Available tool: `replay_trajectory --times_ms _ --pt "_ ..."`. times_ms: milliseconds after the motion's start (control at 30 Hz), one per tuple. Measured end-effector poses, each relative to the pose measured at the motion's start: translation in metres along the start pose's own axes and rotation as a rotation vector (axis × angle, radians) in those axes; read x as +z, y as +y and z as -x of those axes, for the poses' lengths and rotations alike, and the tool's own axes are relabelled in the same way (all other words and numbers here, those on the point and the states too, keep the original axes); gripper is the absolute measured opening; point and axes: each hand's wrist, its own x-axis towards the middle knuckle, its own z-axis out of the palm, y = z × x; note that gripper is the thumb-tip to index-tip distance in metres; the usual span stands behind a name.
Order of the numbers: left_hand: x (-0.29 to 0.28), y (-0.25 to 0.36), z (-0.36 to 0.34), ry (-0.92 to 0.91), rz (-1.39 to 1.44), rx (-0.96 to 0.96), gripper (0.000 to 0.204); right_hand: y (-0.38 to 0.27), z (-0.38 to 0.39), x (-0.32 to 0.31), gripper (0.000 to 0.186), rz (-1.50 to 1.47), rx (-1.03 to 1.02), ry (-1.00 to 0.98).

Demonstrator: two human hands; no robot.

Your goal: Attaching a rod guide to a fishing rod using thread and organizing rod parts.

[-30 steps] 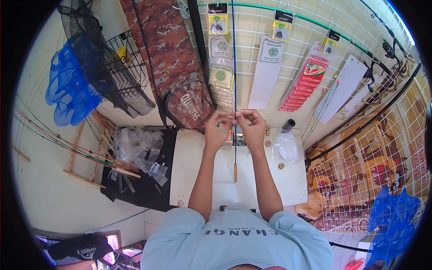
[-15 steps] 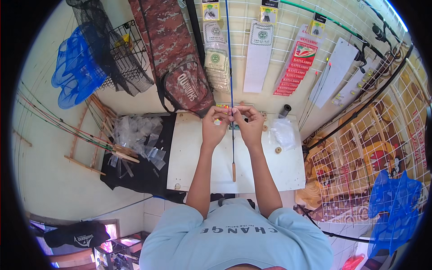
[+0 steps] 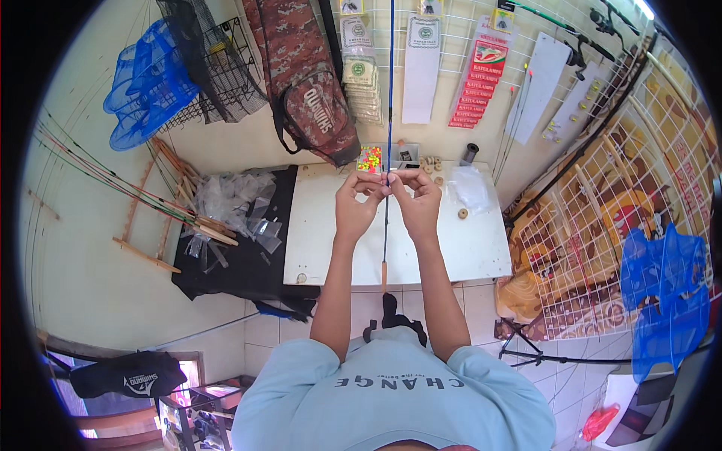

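Observation:
My left hand [image 3: 356, 201] and my right hand [image 3: 415, 201] meet at a thin blue rod [image 3: 388, 131], fingertips pinched on it and on something tiny I cannot make out. The rod runs upright in the picture, its light-brown handle [image 3: 384, 274] overhanging the near edge of the white tabletop [image 3: 466, 248]. Just beyond my fingers lie a box of bright coloured small pieces [image 3: 370, 156] and a tray with small items [image 3: 404, 156]. Round cork-coloured pieces [image 3: 432, 163] and a clear plastic bag [image 3: 472, 189] are to the right.
Loose plastic packets [image 3: 233, 203] cover a black cloth on the left, beside rods on wooden racks [image 3: 143, 259]. A camouflage bag [image 3: 293, 75] and hanging packs [image 3: 477, 83] line the back wall. A wire grid with blue nets [image 3: 665, 293] stands right. Tiled floor [image 3: 459, 301] shows below.
The view has shifted, moving the table up in the picture. Relative to it, my pinched hands and the rod have come toward me, uncovering more of the coloured box and bringing the handle past the edge.

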Motion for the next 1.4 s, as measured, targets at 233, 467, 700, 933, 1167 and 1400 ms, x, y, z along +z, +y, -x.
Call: replay_trajectory --times_ms 233,467,700,933,1167,1400 --pt "0.001 0.010 0.054 0.016 -0.045 -0.068 0.020 -0.006 0.052 -0.008 0.011 0.042 0.000 -0.006" --pt "0.007 0.019 0.081 0.070 -0.201 -0.102 0.022 0.015 0.091 -0.016 0.011 0.086 0.046 0.111" --pt "0.024 0.032 0.059 0.095 -0.181 0.014 0.037 0.034 0.103 -0.039 0.009 0.204 0.149 0.072" --pt "0.035 0.021 0.042 0.142 -0.159 -0.056 0.034 0.045 0.108 -0.056 0.009 0.224 0.188 0.023" --pt "0.039 0.002 0.043 0.172 -0.142 -0.017 0.025 0.060 0.105 -0.066 0.009 0.156 0.275 0.017" --pt "0.040 -0.008 0.048 0.166 -0.159 -0.061 0.026 0.059 0.095 -0.075 0.005 0.071 0.153 0.065"
